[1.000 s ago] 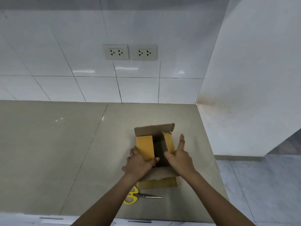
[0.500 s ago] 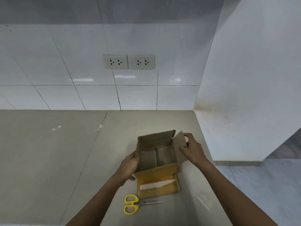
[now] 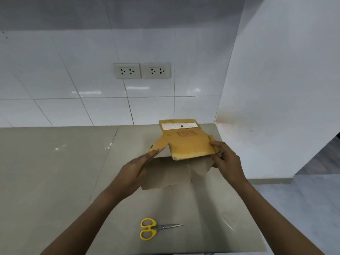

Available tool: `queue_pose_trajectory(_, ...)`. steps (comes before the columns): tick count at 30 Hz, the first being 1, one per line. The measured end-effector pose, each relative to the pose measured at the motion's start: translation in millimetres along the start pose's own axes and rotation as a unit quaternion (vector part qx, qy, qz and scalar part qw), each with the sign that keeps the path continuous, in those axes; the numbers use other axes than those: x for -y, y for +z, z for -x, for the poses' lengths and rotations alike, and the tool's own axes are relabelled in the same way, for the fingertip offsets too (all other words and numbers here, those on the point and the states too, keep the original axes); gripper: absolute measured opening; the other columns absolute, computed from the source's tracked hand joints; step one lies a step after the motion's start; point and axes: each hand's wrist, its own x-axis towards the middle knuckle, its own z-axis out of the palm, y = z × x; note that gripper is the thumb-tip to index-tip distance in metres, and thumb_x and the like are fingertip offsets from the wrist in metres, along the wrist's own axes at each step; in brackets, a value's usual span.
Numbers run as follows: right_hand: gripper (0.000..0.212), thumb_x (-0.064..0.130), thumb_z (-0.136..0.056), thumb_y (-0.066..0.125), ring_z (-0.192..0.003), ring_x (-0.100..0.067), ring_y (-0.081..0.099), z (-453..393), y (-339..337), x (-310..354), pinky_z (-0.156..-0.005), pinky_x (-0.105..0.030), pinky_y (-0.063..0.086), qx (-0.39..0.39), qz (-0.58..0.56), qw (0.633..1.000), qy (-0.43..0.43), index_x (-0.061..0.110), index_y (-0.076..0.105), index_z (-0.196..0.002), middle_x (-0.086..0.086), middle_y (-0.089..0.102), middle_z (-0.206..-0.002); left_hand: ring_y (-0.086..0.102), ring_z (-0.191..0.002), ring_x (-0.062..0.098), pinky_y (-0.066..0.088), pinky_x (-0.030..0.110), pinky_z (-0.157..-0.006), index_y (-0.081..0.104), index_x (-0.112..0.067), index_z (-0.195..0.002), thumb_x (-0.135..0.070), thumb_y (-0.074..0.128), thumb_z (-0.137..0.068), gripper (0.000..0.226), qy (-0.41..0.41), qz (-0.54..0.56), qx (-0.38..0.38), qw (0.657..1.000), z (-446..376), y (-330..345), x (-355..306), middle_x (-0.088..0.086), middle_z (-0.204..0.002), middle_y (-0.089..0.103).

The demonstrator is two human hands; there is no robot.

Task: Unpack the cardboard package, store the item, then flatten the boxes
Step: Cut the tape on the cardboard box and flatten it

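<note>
Head view shows me the cardboard box (image 3: 184,150) held just above the tabletop (image 3: 73,172), near the back wall, half collapsed with its labelled orange panel tipped up and grey flaps hanging below. My left hand (image 3: 132,172) lies flat along the left flap, fingers extended and pressing rather than closed; my right hand (image 3: 225,161) pinches the right edge, its grip clamped on the panel. No unpacked item is in view. To flatten it cleanly, I'd push opposite corners inward along the existing creases, lower it to the tabletop, then press down. Yellow scissors (image 3: 156,228) lie well clear, nearer me.
</note>
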Motion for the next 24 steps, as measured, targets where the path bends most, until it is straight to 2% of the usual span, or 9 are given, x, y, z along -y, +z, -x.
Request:
queue_pose_trajectory(2, 0.043, 0.005, -0.087, 0.06, -0.066, -0.017, 0.068, 19.2, 3.4, -14.6, -0.064, -0.037, 0.061, 0.007, 0.02, 1.0, 0.009, 0.04, 0.057, -0.113, -0.001, 0.064, -0.082, 0.043, -0.134, 0.023, 0.04, 0.035, -0.108, 0.022, -0.042, -0.148, -0.009, 0.049, -0.095, 0.068, 0.033, -0.081, 0.036, 0.995, 8.9, 9.3, 8.8, 0.001, -0.153, 0.038)
queue_pose_trajectory(5, 0.035, 0.005, -0.086, 0.06, -0.065, -0.026, 0.067, 53.7, 18.3, -41.8, -0.067, -0.048, 0.058, 0.067, 0.082, 0.991, 0.085, 0.023, 0.055, -0.116, -0.008, 0.065, -0.074, 0.034, -0.141, 0.022, 0.034, 0.032, -0.112, 0.013, -0.042, -0.148, -0.008, 0.048, -0.092, 0.074, 0.034, -0.128, 0.128, 0.983, 28.9, 38.5, 25.8, 0.001, -0.158, 0.027)
queue_pose_trajectory(8, 0.026, 0.011, -0.088, 0.056, -0.063, -0.028, 0.064, 76.4, 31.9, -59.4, -0.066, -0.046, 0.056, 0.096, 0.109, 0.978, 0.152, 0.018, 0.05, -0.113, -0.009, 0.065, -0.073, 0.023, -0.145, 0.02, 0.028, 0.032, -0.116, 0.014, -0.04, -0.148, -0.003, 0.043, -0.091, 0.074, 0.031, -0.162, 0.203, 0.965, 45.7, 72.0, 39.8, 0.005, -0.159, 0.024)
queue_pose_trajectory(10, 0.022, 0.015, -0.089, 0.052, -0.069, -0.027, 0.063, 75.1, 32.7, -62.2, -0.068, -0.043, 0.055, 0.132, 0.149, 0.963, 0.184, 0.018, 0.047, -0.111, -0.008, 0.064, -0.081, 0.019, -0.146, 0.02, 0.025, 0.036, -0.117, 0.015, -0.039, -0.149, -0.017, 0.043, -0.093, 0.067, 0.024, -0.206, 0.241, 0.948, 52.5, 88.4, 45.5, 0.005, -0.159, 0.024)
queue_pose_trajectory(12, 0.029, 0.024, -0.088, 0.049, -0.087, -0.028, 0.06, 69.0, 31.1, -60.4, -0.078, -0.039, 0.053, 0.197, 0.232, 0.928, 0.213, 0.019, 0.047, -0.117, -0.01, 0.055, -0.105, 0.02, -0.146, 0.022, 0.02, 0.05, -0.116, 0.021, -0.041, -0.148, -0.044, 0.037, -0.094, 0.057, 0.015, -0.253, 0.241, 0.937, 56.3, 96.1, 48.4, 0.003, -0.158, 0.026)
queue_pose_trajectory(14, 0.037, 0.034, -0.087, 0.049, -0.106, -0.031, 0.053, 62.5, 30.8, -61.4, -0.088, -0.04, 0.048, 0.2, 0.339, 0.9, 0.188, 0.02, 0.048, -0.121, -0.012, 0.045, -0.126, 0.031, -0.143, 0.024, 0.02, 0.065, -0.11, 0.038, -0.036, -0.141, -0.067, 0.025, -0.09, 0.061, 0.01, -0.268, 0.181, 0.946, 53.7, 99.9, 47.2, 0.001, -0.153, 0.039)
queue_pose_trajectory(16, 0.043, 0.04, -0.087, 0.051, -0.121, -0.032, 0.045, 55.3, 35.0, -57.1, -0.094, -0.045, 0.043, 0.169, 0.393, 0.897, 0.112, 0.022, 0.047, -0.126, -0.009, 0.039, -0.142, 0.032, -0.143, 0.025, 0.021, 0.068, -0.108, 0.04, -0.032, -0.14, -0.078, 0.021, -0.083, 0.076, -0.001, -0.252, 0.131, 0.959, 43.7, 100.1, 44.3, 0.0, -0.153, 0.038)
queue_pose_trajectory(20, 0.059, 0.057, -0.088, 0.045, -0.144, -0.03, 0.02, 37.5, 61.1, -54.0, -0.109, -0.059, 0.025, 0.264, 0.375, 0.888, 0.022, 0.031, 0.034, -0.14, -0.002, 0.02, -0.159, -0.008, -0.149, 0.029, 0.012, 0.071, -0.109, 0.004, -0.049, -0.146, -0.089, 0.037, -0.066, 0.095, -0.133, -0.158, 0.222, 0.953, 9.1, 107.0, 36.7, 0.0, -0.163, -0.011)
queue_pose_trajectory(24, 0.069, 0.07, -0.087, 0.031, -0.147, -0.034, 0.008, 36.0, 90.2, -63.5, -0.109, -0.068, 0.014, 0.333, 0.423, 0.843, 0.004, 0.037, 0.016, -0.146, 0.0, 0.008, -0.161, -0.014, -0.147, 0.033, 0.011, 0.076, -0.106, -0.013, -0.064, -0.135, -0.092, 0.039, -0.061, 0.095, -0.183, -0.168, 0.275, 0.929, -9.4, 127.3, 31.6, -0.001, -0.161, -0.02)
